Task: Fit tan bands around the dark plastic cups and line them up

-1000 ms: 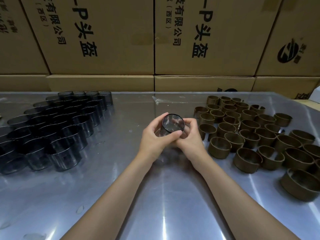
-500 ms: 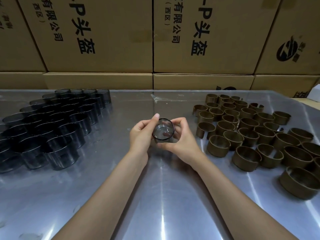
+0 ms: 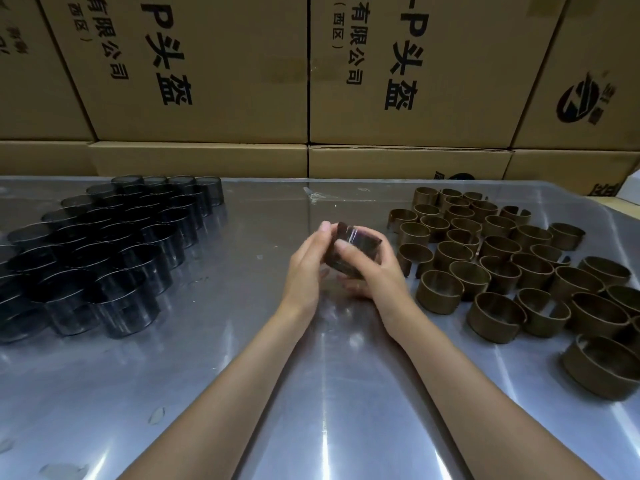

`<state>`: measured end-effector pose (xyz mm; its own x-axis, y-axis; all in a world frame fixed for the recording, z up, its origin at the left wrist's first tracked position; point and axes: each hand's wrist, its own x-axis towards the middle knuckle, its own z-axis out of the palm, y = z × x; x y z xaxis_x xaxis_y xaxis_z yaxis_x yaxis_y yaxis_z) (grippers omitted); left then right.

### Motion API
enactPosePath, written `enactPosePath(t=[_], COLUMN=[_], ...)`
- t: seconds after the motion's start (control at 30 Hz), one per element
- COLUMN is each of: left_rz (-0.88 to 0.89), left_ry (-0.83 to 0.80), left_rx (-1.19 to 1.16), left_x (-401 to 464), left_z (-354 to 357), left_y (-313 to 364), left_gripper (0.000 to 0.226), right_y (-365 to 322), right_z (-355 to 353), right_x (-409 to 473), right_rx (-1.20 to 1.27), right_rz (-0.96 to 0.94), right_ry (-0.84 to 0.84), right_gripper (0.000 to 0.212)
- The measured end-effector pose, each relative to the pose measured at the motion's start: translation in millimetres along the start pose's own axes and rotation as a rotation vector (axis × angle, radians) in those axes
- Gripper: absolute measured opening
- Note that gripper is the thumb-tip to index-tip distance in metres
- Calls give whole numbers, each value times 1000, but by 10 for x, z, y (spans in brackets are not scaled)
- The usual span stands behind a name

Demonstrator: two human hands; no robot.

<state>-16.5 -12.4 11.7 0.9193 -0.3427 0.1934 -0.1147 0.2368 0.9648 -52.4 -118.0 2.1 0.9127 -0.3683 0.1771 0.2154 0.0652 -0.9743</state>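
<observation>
Both hands hold one dark plastic cup (image 3: 349,249) above the middle of the table, turned on its side. A tan band (image 3: 372,244) is wrapped partly round it, its ends sticking out at the top and right. My left hand (image 3: 306,265) grips the cup's left side with the thumb up. My right hand (image 3: 377,271) cups it from the right and below, thumb across the front. Several bare dark cups (image 3: 104,251) stand packed together at the left. Several loose tan bands (image 3: 502,258) stand at the right.
The shiny metal table (image 3: 311,393) reflects light. Stacked cardboard boxes (image 3: 311,81) with black print form a wall along its far edge. A scrap of clear film (image 3: 313,197) lies at the back middle. A white object (image 3: 632,188) shows at the far right.
The cup was held with its mouth facing me; it is now tipped on its side, lowered slightly. The tan band's ends now show round it, and my fingers have shifted over it.
</observation>
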Motion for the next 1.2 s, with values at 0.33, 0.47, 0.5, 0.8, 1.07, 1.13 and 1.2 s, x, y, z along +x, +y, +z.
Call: enactPosePath(t=[0.33,0.47,0.5,0.8,1.07,1.13,1.2], left_rz=[571,595,577,488,175,79,21], left_ry=[-64,33,51,6,228,226,131], left_rx=[662,683,676,512,88,-7,-25], left_x=[-49,-64,-67,-105,-129,-122,-90], left_z=[1,-24,-33,78,284,257,185], left_y=[-66,18,33,59,194,237,260], left_gripper=[80,74,71,56,24,22,23], right_y=[-140,-158,-150,-132,-90,-95,-112], right_z=[-119,-126,-119,29,105,98,76], right_x=[20,-36,-43,-45,-45,-46,-47], right_rx=[491,623,653,643,443,413,430], right_rz=[353,454,458,377,319,327,344], right_ry=[-180,-361,-376,-261,-227,-215,-198], right_gripper=[64,73,72,54,61,61,62])
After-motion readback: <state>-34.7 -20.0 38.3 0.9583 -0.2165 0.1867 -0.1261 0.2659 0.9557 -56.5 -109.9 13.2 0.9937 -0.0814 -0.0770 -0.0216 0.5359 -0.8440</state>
